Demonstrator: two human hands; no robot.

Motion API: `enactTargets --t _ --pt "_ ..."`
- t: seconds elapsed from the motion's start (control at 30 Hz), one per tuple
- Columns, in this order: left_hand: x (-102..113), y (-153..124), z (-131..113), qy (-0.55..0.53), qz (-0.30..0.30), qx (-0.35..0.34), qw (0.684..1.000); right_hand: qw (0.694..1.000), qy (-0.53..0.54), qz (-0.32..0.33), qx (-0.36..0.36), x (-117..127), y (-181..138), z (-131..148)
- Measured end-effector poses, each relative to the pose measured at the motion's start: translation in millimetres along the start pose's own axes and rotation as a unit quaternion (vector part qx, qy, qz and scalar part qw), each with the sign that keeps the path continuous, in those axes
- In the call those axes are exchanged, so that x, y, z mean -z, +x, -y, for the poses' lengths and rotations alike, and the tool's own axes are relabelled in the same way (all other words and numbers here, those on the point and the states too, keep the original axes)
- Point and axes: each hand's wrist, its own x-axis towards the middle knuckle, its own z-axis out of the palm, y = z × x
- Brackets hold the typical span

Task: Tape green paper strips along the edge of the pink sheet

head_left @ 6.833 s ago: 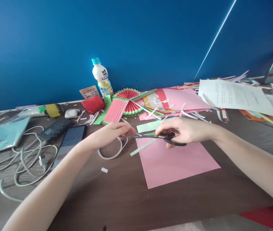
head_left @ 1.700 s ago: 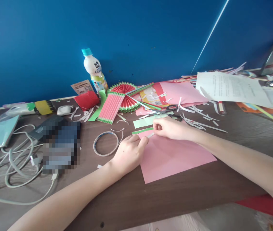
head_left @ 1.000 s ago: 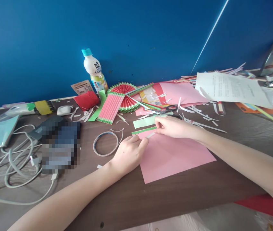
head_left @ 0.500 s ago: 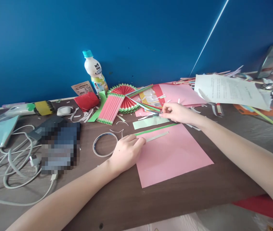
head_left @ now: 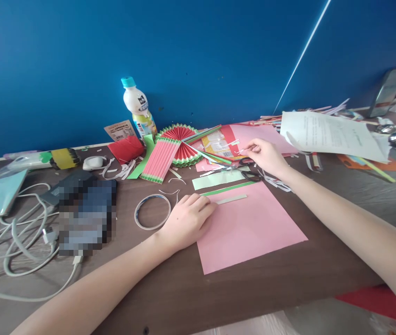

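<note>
My left hand (head_left: pixel 192 218) rests on the left part of a pink sheet of paper (head_left: pixel 250 228), its fingers loosely bent and lying on the sheet. A narrow pale strip (head_left: pixel 232 199) lies on the sheet, its left end at my fingertips. Green edging (head_left: pixel 231 188) runs along the sheet's far side. Beyond it, my right hand (head_left: pixel 255 151) is raised in a pinch; a tiny pale bit shows at the fingertips, too small to name. Below that hand, dark-handled scissors (head_left: pixel 250 175) lie by a pale green paper strip (head_left: pixel 218 178).
A tape roll (head_left: pixel 152 211) lies left of my left hand. Behind are a folded red-and-green paper fan (head_left: pixel 180 144), a pleated pink piece (head_left: pixel 161 160) and a bottle (head_left: pixel 140 109) by the blue wall. Cables (head_left: pixel 26 232) lie left, a printed sheet (head_left: pixel 333 135) right.
My right hand has left the scissors on the table and moved up and slightly right, into a pinch. My left hand has shifted slightly right, its fingers lying lower on the pink sheet.
</note>
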Motion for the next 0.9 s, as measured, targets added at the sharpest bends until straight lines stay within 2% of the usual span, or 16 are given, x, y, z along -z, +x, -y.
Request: enactTargets --t 0.17,0.43,0.5,0.57,0.67,0.77,0.9 --pt "0 -2 1 -0.023 0.005 0.025 0.999 0.999 -0.037 -0.009 0.013 -1 3 -6" --pt "2 -3 4 -0.022 -0.041 0.023 0.999 0.995 -0.056 -0.003 0.079 -8 26 -19" --pt "4 -3 3 -0.029 -0.049 -0.003 0.998 0.995 -0.053 0.014 0.086 -12 36 -20" --pt "6 -2 2 -0.051 -0.046 -0.068 0.995 0.995 -0.051 0.034 0.085 -17 45 -21" --pt "9 -1 0 -0.087 -0.006 -0.162 0.983 0.994 -0.051 0.054 0.077 -23 52 -20" --pt "8 -1 0 -0.099 0.025 -0.161 0.982 0.995 -0.047 0.06 0.064 -26 55 -20" --pt "5 -4 1 -0.108 0.009 -0.142 0.984 0.995 -0.035 0.074 0.049 -26 57 -21"
